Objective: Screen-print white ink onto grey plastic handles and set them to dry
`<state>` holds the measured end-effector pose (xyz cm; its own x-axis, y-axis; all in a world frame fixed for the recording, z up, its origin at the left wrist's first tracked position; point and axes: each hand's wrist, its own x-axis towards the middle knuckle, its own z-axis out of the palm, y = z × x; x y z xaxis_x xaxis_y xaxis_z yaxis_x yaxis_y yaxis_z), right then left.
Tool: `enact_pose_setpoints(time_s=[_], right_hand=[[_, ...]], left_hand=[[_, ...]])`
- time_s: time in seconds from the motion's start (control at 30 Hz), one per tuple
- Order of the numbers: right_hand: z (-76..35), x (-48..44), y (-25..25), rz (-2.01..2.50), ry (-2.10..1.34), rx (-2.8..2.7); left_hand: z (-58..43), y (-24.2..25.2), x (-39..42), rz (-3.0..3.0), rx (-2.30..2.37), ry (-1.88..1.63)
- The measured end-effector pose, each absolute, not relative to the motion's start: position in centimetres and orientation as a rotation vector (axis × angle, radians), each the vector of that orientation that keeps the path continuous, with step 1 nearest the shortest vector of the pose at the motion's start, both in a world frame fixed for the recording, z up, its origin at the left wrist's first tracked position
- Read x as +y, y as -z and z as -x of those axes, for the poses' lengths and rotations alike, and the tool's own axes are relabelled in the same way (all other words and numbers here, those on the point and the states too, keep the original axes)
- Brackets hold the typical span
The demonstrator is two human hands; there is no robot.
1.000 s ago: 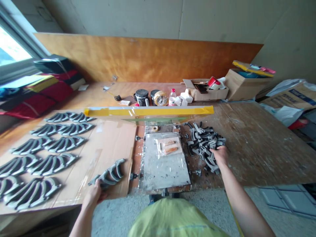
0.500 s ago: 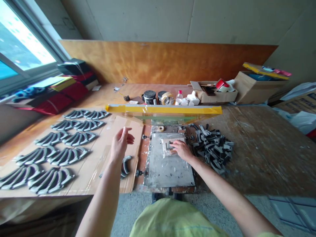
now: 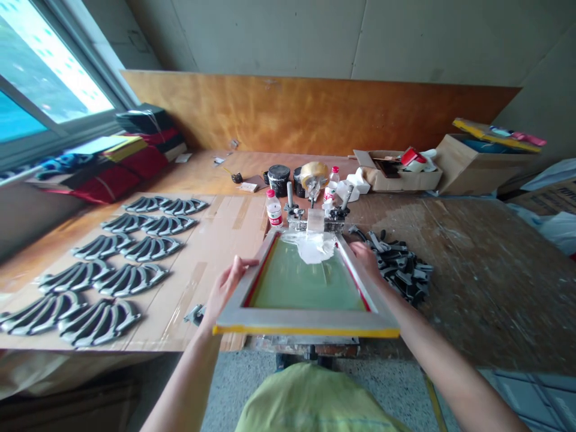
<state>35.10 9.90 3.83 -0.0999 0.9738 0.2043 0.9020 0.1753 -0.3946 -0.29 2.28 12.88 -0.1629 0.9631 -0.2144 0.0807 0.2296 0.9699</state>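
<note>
A screen printing frame with green mesh lies lowered in front of me, its near edge wrapped in yellow tape. White ink pools at the far end of the mesh, beside a pale squeegee block. My left hand grips the frame's left side, thumb along the top. On the right side, my right hand holds the opposite edge, its fingers partly hidden. The metal base plate under the frame is mostly covered. Grey curved parts lie by my left wrist, partly hidden behind the arm.
Rows of fanned grey curved parts lie on cardboard at left. A heap of similar parts sits right of the frame. Behind stand a red-capped bottle, a black tub, a tape roll and a cardboard box.
The frame has swung down from its raised position and now covers the base plate. My right hand has left the small piece on the plate; both hands are now at the frame's sides.
</note>
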Motion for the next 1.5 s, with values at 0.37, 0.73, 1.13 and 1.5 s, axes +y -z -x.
enact_pose_setpoints(time_s=[0.37, 0.73, 1.13, 1.5], right_hand=[[-26.8, 15.9, -7.4, 1.656, -0.186, -2.489], [-30.9, 10.1, -7.2, 1.061, -0.277, -2.819], [-30.0, 7.5, -4.7, 1.045, -0.226, -2.591], [-29.7, 18.4, -10.2, 1.661, -0.318, -2.149]], left_hand=[[-0.2, 0.0, -0.7, -0.862, 1.509, -0.951], [0.1, 0.8, -0.8, -0.869, 1.494, -0.959], [-0.1, -1.3, -0.9, -0.816, 1.478, -0.977], [0.5, -8.6, 0.3, -0.847, 1.435, -0.967]])
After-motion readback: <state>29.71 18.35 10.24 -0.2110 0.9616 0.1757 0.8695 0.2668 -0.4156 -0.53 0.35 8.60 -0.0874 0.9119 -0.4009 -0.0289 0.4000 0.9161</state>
